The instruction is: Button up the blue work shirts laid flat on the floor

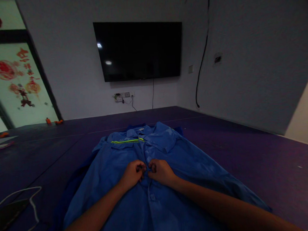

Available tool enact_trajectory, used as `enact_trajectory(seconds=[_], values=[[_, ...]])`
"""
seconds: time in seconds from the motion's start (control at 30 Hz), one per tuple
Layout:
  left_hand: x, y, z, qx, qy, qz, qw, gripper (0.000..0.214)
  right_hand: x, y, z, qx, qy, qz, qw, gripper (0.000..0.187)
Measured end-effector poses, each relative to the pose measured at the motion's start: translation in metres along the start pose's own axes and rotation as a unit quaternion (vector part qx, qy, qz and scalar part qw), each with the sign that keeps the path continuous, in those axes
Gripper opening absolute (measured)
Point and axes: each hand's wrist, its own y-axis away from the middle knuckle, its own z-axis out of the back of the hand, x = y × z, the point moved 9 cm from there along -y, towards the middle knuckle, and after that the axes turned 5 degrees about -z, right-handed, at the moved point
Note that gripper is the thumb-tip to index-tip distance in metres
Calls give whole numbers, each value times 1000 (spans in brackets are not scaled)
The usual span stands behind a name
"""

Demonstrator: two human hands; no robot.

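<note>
A blue work jacket (pixel 120 167) with yellow-green piping across the chest lies spread on the purple floor, its collar (pixel 139 131) pointing away from me. At the middle of its front placket, my left hand (pixel 134 171) pinches the fabric edge with curled fingers. Close beside it, my right hand (pixel 160 170) has its thumb and fingers closed on the other side of the placket. The small spot between my fingertips is too dark to make out. Below my hands a button (pixel 152 197) shows on the placket.
A darker blue cloth (pixel 76 180) shows under the jacket's left side. At lower left are a white cable (pixel 33 205) and a dark flat object (pixel 9 215). Orange items (pixel 58 122) lie by the glass door. A television (pixel 141 51) hangs on the far wall; a black cable (pixel 201 63) dangles right.
</note>
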Motion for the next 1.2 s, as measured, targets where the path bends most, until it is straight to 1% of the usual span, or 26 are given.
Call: enact_trajectory(seconds=[0.23,0.43,0.57,0.83,1.07,1.2], values=[[2,-1,0,-4,2,4,1000,7,-3,-1,-2,-1,-7,2,1000,19],[2,-1,0,-3,-3,5,1000,7,0,-1,0,-2,-2,11,1000,20],[2,0,0,-1,-4,6,1000,7,0,-1,-1,3,-2,4,1000,19],[0,1,0,-4,0,2,1000,9,3,0,0,2,5,11,1000,17],[7,-1,1,-1,-2,11,1000,10,1,0,-1,-2,5,15,1000,19],[5,0,1,-5,2,9,1000,9,0,-1,-3,7,11,13,1000,22]])
